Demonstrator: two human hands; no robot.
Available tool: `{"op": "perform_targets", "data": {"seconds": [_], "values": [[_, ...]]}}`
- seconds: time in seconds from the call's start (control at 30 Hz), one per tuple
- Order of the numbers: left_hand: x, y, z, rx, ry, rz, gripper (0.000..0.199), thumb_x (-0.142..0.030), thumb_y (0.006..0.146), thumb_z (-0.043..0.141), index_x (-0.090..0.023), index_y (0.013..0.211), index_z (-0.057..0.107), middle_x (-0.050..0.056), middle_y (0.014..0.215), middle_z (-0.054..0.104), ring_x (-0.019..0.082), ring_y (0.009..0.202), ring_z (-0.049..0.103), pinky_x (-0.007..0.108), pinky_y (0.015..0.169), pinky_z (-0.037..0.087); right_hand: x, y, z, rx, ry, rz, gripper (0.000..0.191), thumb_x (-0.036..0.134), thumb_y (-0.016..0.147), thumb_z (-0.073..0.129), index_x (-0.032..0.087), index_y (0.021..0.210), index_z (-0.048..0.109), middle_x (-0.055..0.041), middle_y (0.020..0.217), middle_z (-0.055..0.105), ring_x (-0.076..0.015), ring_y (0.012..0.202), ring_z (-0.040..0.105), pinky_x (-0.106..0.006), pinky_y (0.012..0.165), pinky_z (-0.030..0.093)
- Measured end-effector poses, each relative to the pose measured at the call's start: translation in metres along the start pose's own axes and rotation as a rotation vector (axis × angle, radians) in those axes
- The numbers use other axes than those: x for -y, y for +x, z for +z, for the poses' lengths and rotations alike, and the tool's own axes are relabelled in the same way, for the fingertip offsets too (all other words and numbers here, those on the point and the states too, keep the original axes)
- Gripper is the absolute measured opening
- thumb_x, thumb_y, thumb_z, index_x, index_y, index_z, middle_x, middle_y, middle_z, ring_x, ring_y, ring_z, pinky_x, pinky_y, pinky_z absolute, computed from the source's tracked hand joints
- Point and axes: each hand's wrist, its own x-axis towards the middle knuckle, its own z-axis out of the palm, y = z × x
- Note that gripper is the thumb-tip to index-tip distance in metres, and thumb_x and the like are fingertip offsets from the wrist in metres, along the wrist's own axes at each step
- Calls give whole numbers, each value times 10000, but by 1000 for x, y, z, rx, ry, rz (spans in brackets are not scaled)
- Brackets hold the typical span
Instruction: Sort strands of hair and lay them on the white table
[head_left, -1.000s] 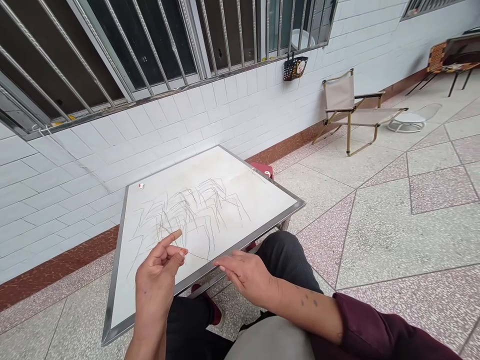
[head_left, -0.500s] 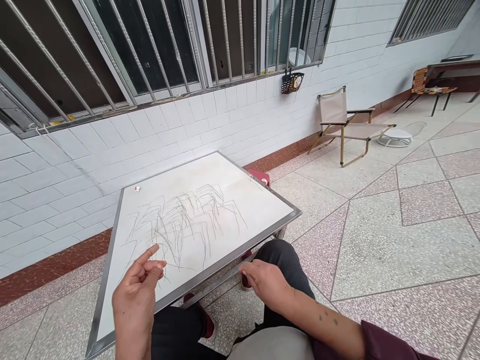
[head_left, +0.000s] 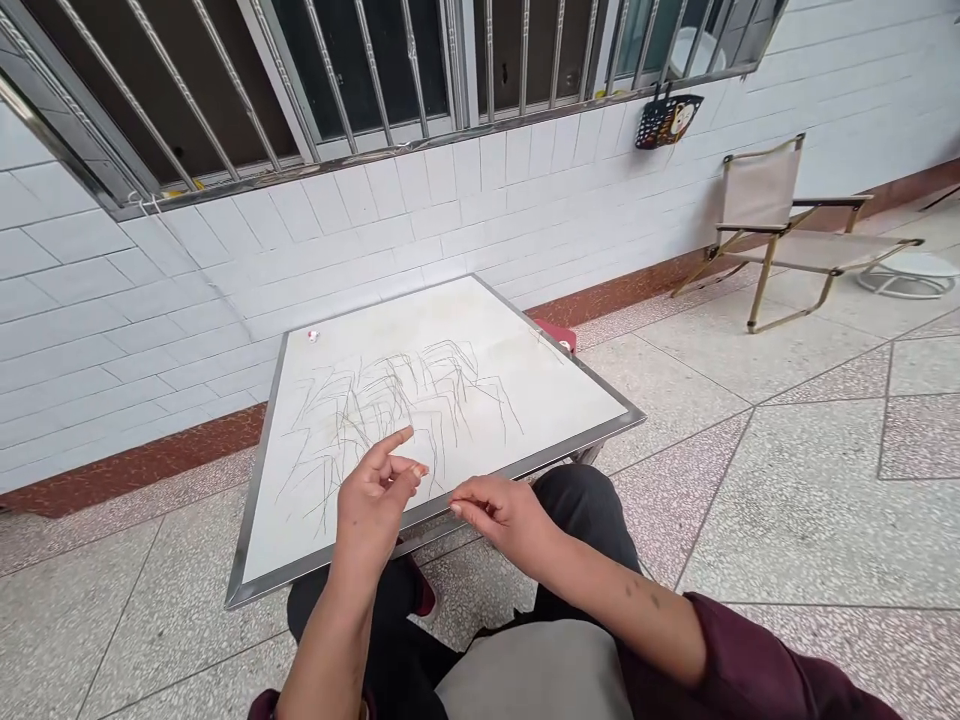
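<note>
Many thin, dark, bent strands [head_left: 390, 385] lie spread over the white tabletop [head_left: 555, 390]; whether they are wire, hair or thread I cannot tell. My left hand [head_left: 379, 490] is raised over the table's near edge, thumb and a fingertip pinched together and one finger pointing out. Close to its right, my right hand [head_left: 499, 510] also pinches, thumb against forefinger, by the metal rim. Anything between either set of fingertips is too fine to make out. A small white and red object [head_left: 313, 336] rests at the table's far left corner.
Behind the table stands a white tiled wall [head_left: 360, 230] with barred windows. A black basket [head_left: 669, 120] hangs there. A folding chair [head_left: 761, 190] and a low round white stand [head_left: 907, 272] are at the right. Something red [head_left: 557, 336] shows behind the table.
My hands have come closer together, the left moving right toward the other. The view has swung left, so the table and chair appear farther right. The strands look unmoved on the tabletop.
</note>
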Motion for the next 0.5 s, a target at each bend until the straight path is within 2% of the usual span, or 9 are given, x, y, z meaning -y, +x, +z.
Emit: {"op": "perform_targets", "data": {"seconds": [0.07,0.13,0.17,0.23,0.33,0.4,0.47,0.5], "values": [[0,6,-3,-12,4,28,603,-409,785,689,-206,1340,568,89,1055,723,212,943,641,334,830,486,-9,2,-4,-50,23,56,169,285,913,558,222,858,705,4,750,706,-143,675,615,-247,633,458],[3,13,-12,-68,9,63,587,-451,814,661,-238,1350,555,117,1306,634,238,1137,602,361,939,460,-24,10,-14,-125,60,167,177,325,897,555,223,851,691,6,741,696,-137,631,585,-244,594,445],[8,15,-17,-105,19,62,566,-470,819,655,-248,1333,568,111,1356,602,240,1169,589,370,971,446,-34,15,-21,-167,82,241,181,346,883,556,223,852,685,6,742,691,-131,598,561,-240,559,434],[25,20,-27,-178,-26,19,570,-519,816,639,-226,1302,589,121,1297,641,261,1133,614,404,968,458,-58,31,-35,-257,132,400,192,380,841,568,215,835,666,2,737,680,-122,545,516,-231,494,412],[68,22,-34,-254,-27,-123,604,-579,768,661,-206,1242,623,118,1198,696,285,1054,650,411,891,515,-100,59,-59,-357,132,473,222,392,834,523,198,822,631,-15,734,669,-127,558,528,-222,467,428],[100,20,-30,-288,22,-214,621,-625,742,655,-189,1184,648,118,1105,730,291,962,678,401,809,552,-127,78,-73,-409,125,506,209,374,831,514,192,816,616,-21,734,668,-130,584,551,-220,477,451],[127,17,-22,-279,101,-274,608,-652,774,599,-211,1191,647,96,1143,722,275,904,687,387,767,571,-150,95,-84,-444,117,538,193,359,830,518,191,814,611,-20,733,667,-130,599,564,-220,495,466],[138,15,-18,-317,153,-283,615,-672,796,548,-218,1199,644,91,1135,722,274,885,688,384,751,576,-160,102,-89,-455,114,551,186,352,832,519,191,813,611,-19,736,668,-129,604,568,-220,506,471]]}}
